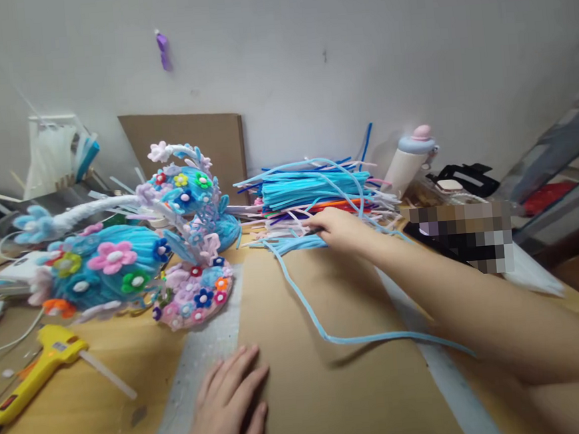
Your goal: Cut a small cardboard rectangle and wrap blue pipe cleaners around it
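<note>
Cardboard [344, 400] lay under the spread, empty left hand [231, 399] at its left edge, presumably for steadying; right hand [339, 225] curled at far-edge stems [294, 245], grip indeterminable.

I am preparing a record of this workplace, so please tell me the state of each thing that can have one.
Left hand: open, palm down, fingers over the cardboard sheet.
Right hand: fingers bent by the stem pile; grip unclear.
Long blue stem: bent.
Cardboard sheet: lying flat.
Stem pile: stacked, some ends sticking out.
Glue gun: lying down, glue stick protruding; power unclear.
Bottle: standing, capped.
Brown board: leaning against the wall.
Purple item: hanging.
</note>
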